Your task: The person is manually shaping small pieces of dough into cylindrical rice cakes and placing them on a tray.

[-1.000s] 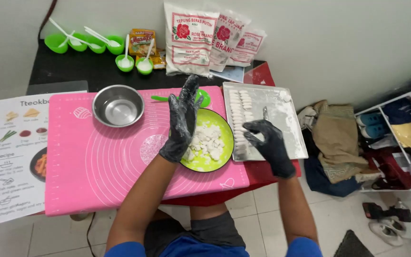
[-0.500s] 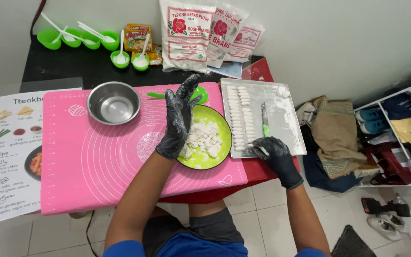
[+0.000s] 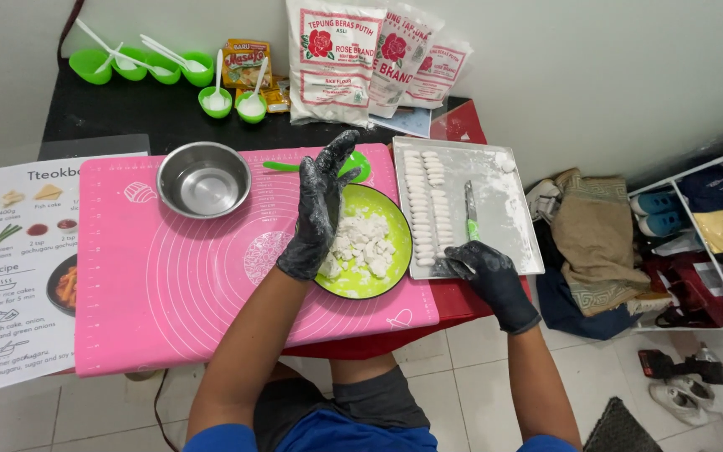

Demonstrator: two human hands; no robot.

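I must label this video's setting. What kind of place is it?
Probably a home cooking corner: a small table against a wall with a pink mat, flour bags, a tray of dough pieces, plus clothes and shoes nearby.

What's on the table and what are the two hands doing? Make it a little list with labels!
left hand: left hand in a black glove, open, raised over the green plate
plate holds: white dough bits
right hand: right hand in a black glove, resting on the near edge of the metal tray
tray holds: rows of small white dough sticks and a green knife
mat: pink mat with an empty steel bowl
back of table: flour bags, small green bowls with white spoons
left side: recipe sheet
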